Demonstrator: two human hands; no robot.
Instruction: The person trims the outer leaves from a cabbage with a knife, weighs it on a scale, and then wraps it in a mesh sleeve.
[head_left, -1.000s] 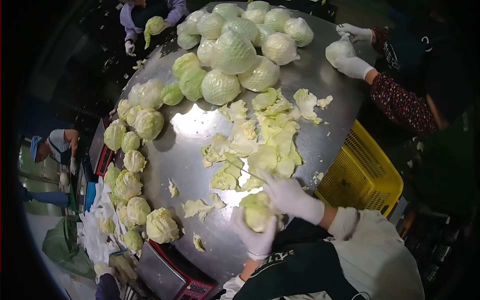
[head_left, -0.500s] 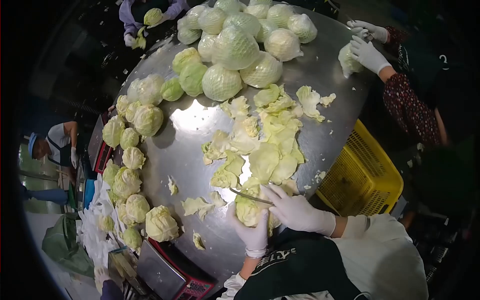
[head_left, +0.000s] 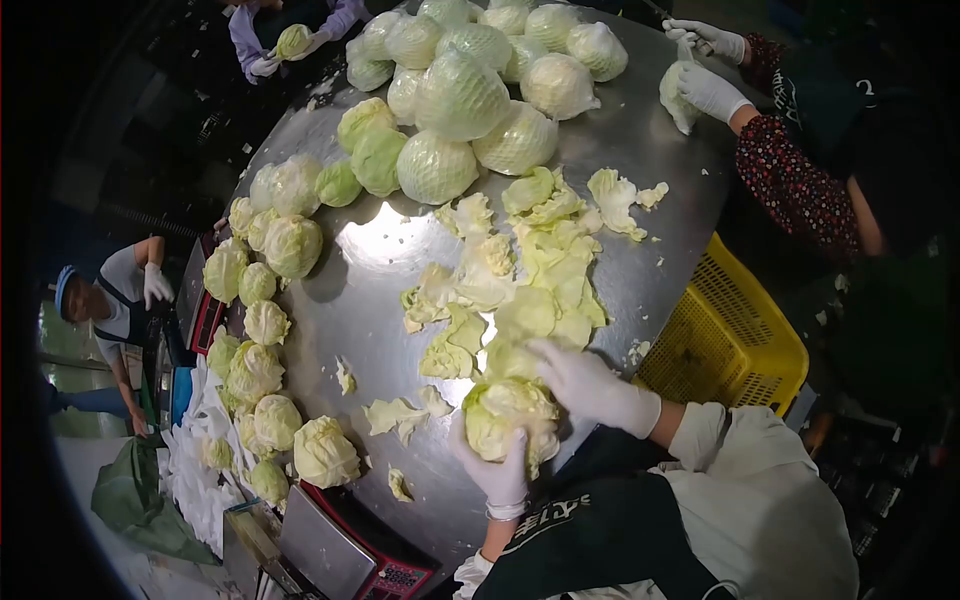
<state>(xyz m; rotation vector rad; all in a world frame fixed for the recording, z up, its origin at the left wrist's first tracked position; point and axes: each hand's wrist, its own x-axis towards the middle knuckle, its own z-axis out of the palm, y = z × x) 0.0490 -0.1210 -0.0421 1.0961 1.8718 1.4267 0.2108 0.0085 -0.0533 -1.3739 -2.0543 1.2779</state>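
A pale green cabbage head (head_left: 507, 418) rests in my left hand (head_left: 497, 474), whose gloved fingers and thumb wrap its lower side just above the metal table (head_left: 380, 330). My right hand (head_left: 598, 390), also gloved, is at the cabbage's upper right, beside the loose leaves. Its fingertips are partly blurred, and no knife shows at it. A heap of trimmed cabbage leaves (head_left: 540, 290) spreads over the table just beyond both hands. Small leaf scraps (head_left: 397, 413) lie left of the cabbage.
Net-wrapped cabbages (head_left: 470, 95) are piled at the far side; unwrapped ones (head_left: 255, 372) line the left edge. A scale (head_left: 325, 545) stands lower left, a yellow crate (head_left: 720, 345) right. A co-worker's gloved hands (head_left: 708, 88) hold a cabbage upper right. Other people stand upper left and left.
The knife seen lying across the cabbage in my right hand is out of sight. That hand has shifted slightly up and right, uncovering more of the cabbage. My left hand keeps its hold.
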